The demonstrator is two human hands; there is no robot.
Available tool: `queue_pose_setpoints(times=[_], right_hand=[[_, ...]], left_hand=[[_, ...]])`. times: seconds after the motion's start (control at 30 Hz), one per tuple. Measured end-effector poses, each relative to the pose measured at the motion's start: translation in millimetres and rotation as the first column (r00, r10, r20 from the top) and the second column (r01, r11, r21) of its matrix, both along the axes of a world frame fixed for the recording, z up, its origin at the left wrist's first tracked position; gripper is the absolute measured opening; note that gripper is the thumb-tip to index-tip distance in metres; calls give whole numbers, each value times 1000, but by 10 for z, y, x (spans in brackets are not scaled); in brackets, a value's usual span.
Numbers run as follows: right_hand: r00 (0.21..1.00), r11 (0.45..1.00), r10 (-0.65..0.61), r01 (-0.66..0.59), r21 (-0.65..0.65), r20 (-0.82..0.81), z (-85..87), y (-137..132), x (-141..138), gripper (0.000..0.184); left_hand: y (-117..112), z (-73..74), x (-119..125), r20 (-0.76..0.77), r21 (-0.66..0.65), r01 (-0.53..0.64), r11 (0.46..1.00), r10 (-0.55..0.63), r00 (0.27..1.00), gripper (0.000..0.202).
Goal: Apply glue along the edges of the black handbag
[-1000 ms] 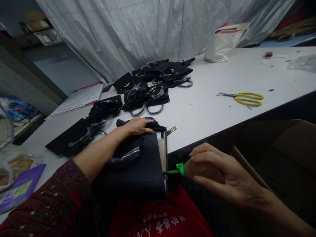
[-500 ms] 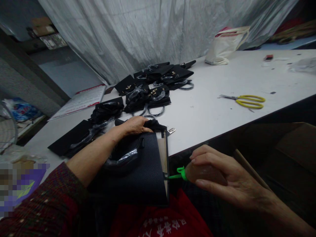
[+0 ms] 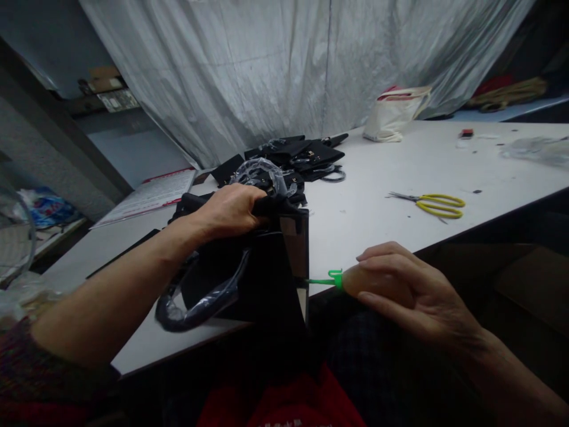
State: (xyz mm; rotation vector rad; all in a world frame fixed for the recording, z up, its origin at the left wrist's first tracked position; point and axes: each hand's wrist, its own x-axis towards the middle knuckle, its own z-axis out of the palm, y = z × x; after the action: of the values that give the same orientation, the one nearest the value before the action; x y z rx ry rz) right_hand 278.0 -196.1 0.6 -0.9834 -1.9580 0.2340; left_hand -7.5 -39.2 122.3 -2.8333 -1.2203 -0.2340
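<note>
My left hand (image 3: 231, 209) grips the top edge of a black handbag (image 3: 262, 267) and holds it upright at the near edge of the white table (image 3: 377, 184). Its plastic-wrapped handle (image 3: 200, 302) hangs down at the left. My right hand (image 3: 400, 290) is closed round a brownish squeeze bottle with a green nozzle (image 3: 329, 280). The nozzle tip touches the bag's open side edge, where a pale inner panel (image 3: 297, 243) shows.
A pile of black handbags (image 3: 288, 157) lies further back on the table. Yellow-handled scissors (image 3: 438, 204) lie to the right. A white tote bag (image 3: 393, 112) stands near the grey curtain. A printed sheet (image 3: 149, 187) lies at the left.
My left hand has lifted the handbag from lying flat to standing upright. My right hand has risen with it, keeping the green nozzle at the bag's side edge.
</note>
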Motion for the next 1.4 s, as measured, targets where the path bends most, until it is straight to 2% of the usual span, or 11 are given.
queue_pose_setpoints(times=[0.07, 0.17, 0.27, 0.43, 0.57, 0.73, 0.9, 1.07, 1.4], right_hand=[[1000, 1000, -4, 4, -8, -11, -29, 26, 12, 28], [999, 999, 19, -20, -36, -27, -109, 47, 5, 25], [998, 997, 41, -44, -68, -37, -208, 50, -27, 25], [999, 994, 30, -32, -101, -17, -301, 15, -74, 23], [993, 982, 114, -114, -150, -11, -311, -28, -57, 22], [998, 995, 68, -66, -69, 16, -328, -29, -24, 27], [986, 976, 165, -161, -144, 21, -317, -54, -27, 24], [997, 998, 66, -65, -26, 40, -384, -4, 8, 29], [994, 997, 67, -64, -34, 82, -376, 80, 39, 26]], left_hand=[[-90, -37, 7, -9, 52, 6, 999, -5, 1000, 16], [-262, -84, -2, 5, 112, -53, 992, 53, 999, 15], [-437, -80, -23, -4, 139, -108, 984, 110, 994, 13], [-608, -57, -32, -13, 178, -111, 978, 115, 993, 9], [-656, -68, -42, -39, 177, -123, 977, 132, 990, 9], [-701, -66, -83, -35, 136, -124, 983, 130, 991, 11], [-755, -72, -114, -40, 133, -137, 982, 143, 989, 14], [-798, -78, -130, -29, 127, -139, 982, 144, 989, 13], [-798, -86, -111, -31, 110, -148, 983, 152, 988, 15]])
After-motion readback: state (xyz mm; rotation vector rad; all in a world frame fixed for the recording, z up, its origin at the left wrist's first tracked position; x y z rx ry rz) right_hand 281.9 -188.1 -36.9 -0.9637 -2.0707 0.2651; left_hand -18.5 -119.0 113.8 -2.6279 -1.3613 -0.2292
